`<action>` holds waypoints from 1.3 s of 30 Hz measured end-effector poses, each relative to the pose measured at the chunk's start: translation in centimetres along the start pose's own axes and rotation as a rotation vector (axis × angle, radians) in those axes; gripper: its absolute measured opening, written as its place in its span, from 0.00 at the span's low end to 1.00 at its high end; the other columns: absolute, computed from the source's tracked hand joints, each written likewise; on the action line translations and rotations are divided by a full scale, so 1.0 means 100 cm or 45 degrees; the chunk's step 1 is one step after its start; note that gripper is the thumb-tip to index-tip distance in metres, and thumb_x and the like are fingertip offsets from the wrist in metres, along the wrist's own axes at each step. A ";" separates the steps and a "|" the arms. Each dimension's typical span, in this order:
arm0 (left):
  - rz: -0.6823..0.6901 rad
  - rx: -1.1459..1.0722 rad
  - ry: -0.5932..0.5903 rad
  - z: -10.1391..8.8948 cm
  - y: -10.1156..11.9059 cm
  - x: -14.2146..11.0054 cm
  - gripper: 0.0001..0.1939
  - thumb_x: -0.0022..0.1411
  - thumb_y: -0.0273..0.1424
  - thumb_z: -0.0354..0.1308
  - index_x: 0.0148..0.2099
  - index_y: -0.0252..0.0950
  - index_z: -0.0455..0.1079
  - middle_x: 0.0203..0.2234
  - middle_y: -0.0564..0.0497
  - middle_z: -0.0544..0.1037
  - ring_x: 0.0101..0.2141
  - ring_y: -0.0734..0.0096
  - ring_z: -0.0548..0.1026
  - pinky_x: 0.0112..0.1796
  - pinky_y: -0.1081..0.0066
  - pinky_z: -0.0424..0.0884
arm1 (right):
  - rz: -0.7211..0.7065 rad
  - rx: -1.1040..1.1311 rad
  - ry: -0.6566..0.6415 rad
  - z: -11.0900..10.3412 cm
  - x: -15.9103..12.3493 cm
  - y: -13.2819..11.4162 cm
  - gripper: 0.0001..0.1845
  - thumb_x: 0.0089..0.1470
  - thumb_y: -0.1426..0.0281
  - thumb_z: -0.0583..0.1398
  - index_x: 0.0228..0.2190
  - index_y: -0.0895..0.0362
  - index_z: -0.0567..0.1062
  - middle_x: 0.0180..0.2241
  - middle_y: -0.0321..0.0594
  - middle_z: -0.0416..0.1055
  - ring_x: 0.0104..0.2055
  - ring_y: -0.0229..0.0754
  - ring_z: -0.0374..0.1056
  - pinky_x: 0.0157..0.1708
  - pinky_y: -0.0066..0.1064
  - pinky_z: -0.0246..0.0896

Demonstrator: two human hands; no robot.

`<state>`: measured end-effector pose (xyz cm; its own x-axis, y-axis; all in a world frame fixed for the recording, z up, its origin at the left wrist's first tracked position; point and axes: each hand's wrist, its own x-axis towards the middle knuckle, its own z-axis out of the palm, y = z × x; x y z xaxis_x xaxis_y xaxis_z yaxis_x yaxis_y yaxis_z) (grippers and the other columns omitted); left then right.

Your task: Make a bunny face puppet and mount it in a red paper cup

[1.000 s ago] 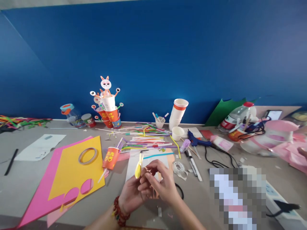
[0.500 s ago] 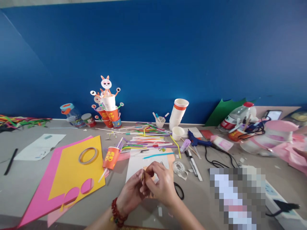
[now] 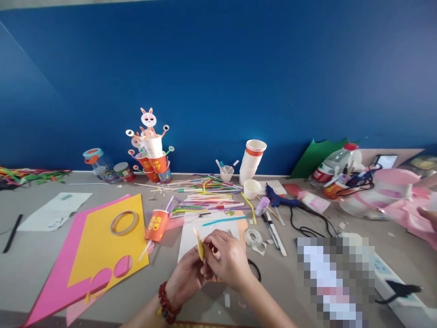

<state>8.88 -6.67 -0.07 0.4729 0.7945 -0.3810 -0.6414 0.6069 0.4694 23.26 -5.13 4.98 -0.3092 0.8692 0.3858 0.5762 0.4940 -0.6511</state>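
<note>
My left hand (image 3: 187, 273), with a red bead bracelet (image 3: 167, 303) at the wrist, is closed around the lower part of a small yellow paper piece (image 3: 200, 249). The fingers of my right hand (image 3: 228, 257) pinch that piece from the other side. It stands nearly edge-on, with a pale tip pointing up. The fingertips hide its lower end. Beneath the hands lie a white sheet (image 3: 187, 234) and an orange paper (image 3: 242, 225). Close by on the right, a black loop (image 3: 254, 269) shows partly behind my right hand.
Left are yellow card (image 3: 99, 241), a tape ring (image 3: 114, 228) and an orange paper cup (image 3: 158, 225). Behind lie several straws and pens (image 3: 208, 199). To the right are clear tape (image 3: 253, 238), a blue glue gun (image 3: 280, 199) and its cord. Another person's hand (image 3: 428, 215) is far right.
The yellow piece has turned between my fingers, so more of its yellow face shows and its pale tip stands higher. Both hands stay in nearly the same place.
</note>
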 end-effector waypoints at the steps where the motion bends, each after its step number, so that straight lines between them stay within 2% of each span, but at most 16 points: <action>1: -0.004 -0.004 -0.003 -0.001 0.000 0.000 0.16 0.51 0.36 0.71 0.30 0.32 0.68 0.16 0.59 0.63 0.19 0.80 0.62 0.25 0.75 0.60 | -0.003 -0.013 0.000 0.001 0.000 0.000 0.06 0.54 0.76 0.58 0.28 0.54 0.71 0.27 0.37 0.71 0.30 0.41 0.67 0.31 0.29 0.55; 5: -0.017 -0.096 -0.059 -0.001 0.002 -0.001 0.13 0.54 0.33 0.70 0.33 0.32 0.69 0.19 0.59 0.63 0.19 0.82 0.61 0.25 0.77 0.59 | 0.037 -0.042 -0.002 -0.001 -0.001 0.002 0.06 0.49 0.77 0.59 0.26 0.54 0.69 0.26 0.35 0.69 0.28 0.39 0.65 0.29 0.28 0.53; 11: -0.061 -0.404 -0.272 0.008 0.013 -0.003 0.10 0.57 0.25 0.66 0.33 0.30 0.66 0.24 0.58 0.62 0.21 0.85 0.60 0.25 0.81 0.59 | 0.100 -0.267 -0.057 -0.021 -0.001 0.021 0.08 0.47 0.80 0.57 0.27 0.54 0.71 0.29 0.38 0.72 0.32 0.43 0.67 0.30 0.30 0.54; 14: -0.110 -0.527 -0.322 0.014 0.015 -0.005 0.10 0.57 0.23 0.65 0.32 0.31 0.64 0.25 0.58 0.60 0.21 0.85 0.60 0.25 0.81 0.60 | 0.179 -0.232 -0.054 -0.029 -0.001 0.028 0.07 0.51 0.77 0.58 0.26 0.54 0.72 0.29 0.40 0.73 0.33 0.44 0.68 0.31 0.31 0.57; 17: -0.165 -0.574 -0.370 0.020 0.012 -0.006 0.12 0.56 0.23 0.65 0.32 0.32 0.63 0.23 0.59 0.58 0.21 0.85 0.59 0.25 0.81 0.59 | 0.288 0.161 -0.018 -0.027 -0.001 0.024 0.07 0.57 0.68 0.60 0.27 0.54 0.73 0.28 0.38 0.73 0.31 0.42 0.68 0.30 0.29 0.60; 22: -0.232 -0.535 -0.402 0.024 0.004 -0.005 0.12 0.53 0.25 0.68 0.31 0.31 0.65 0.21 0.60 0.57 0.20 0.84 0.59 0.24 0.81 0.58 | 0.447 0.917 -0.030 -0.007 -0.002 0.017 0.10 0.55 0.62 0.64 0.30 0.56 0.73 0.30 0.38 0.73 0.33 0.41 0.70 0.33 0.30 0.64; 25: -0.268 -0.498 -0.413 0.022 0.003 -0.004 0.11 0.53 0.26 0.68 0.32 0.31 0.67 0.21 0.59 0.59 0.20 0.84 0.59 0.24 0.81 0.58 | 0.494 1.194 -0.013 0.002 -0.005 0.016 0.13 0.52 0.61 0.66 0.29 0.57 0.72 0.28 0.36 0.71 0.31 0.40 0.69 0.32 0.30 0.64; 28: -0.271 -0.389 -0.402 0.019 0.002 -0.001 0.11 0.53 0.29 0.69 0.32 0.31 0.69 0.21 0.58 0.62 0.20 0.83 0.60 0.24 0.80 0.59 | 0.520 1.322 -0.002 0.002 -0.007 0.014 0.13 0.52 0.62 0.67 0.28 0.56 0.71 0.28 0.35 0.69 0.29 0.39 0.68 0.31 0.29 0.64; 31: -0.132 -0.037 -0.321 0.016 0.003 0.000 0.13 0.57 0.37 0.65 0.33 0.31 0.71 0.24 0.54 0.69 0.20 0.80 0.62 0.24 0.77 0.61 | 0.495 1.324 0.009 -0.005 -0.006 0.015 0.13 0.53 0.62 0.66 0.27 0.57 0.71 0.29 0.35 0.67 0.27 0.37 0.66 0.28 0.28 0.62; 35: 0.374 0.547 -0.070 0.015 0.011 -0.004 0.20 0.65 0.46 0.55 0.36 0.32 0.71 0.26 0.51 0.71 0.27 0.72 0.68 0.30 0.71 0.66 | 0.343 1.018 0.117 -0.019 -0.003 0.025 0.11 0.53 0.66 0.65 0.25 0.57 0.72 0.28 0.36 0.68 0.32 0.39 0.65 0.35 0.30 0.61; 37: 0.558 0.785 0.014 0.015 0.018 -0.006 0.19 0.64 0.46 0.56 0.34 0.33 0.70 0.24 0.53 0.71 0.27 0.73 0.68 0.32 0.72 0.65 | 0.307 0.887 0.126 -0.022 -0.002 0.029 0.10 0.53 0.67 0.64 0.24 0.57 0.72 0.28 0.37 0.68 0.33 0.40 0.65 0.36 0.30 0.60; 39: 0.640 0.935 0.076 0.015 0.023 -0.006 0.18 0.61 0.45 0.60 0.30 0.34 0.67 0.22 0.55 0.70 0.24 0.75 0.66 0.29 0.74 0.65 | 0.294 0.821 0.113 -0.022 -0.002 0.030 0.09 0.54 0.68 0.63 0.24 0.57 0.71 0.28 0.37 0.69 0.33 0.40 0.65 0.36 0.30 0.60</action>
<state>8.04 -5.70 2.48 0.1948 0.9805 -0.0239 -0.2063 0.0648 0.9763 26.74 -3.84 4.39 -0.1536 0.9623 0.2245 0.0466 0.2340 -0.9711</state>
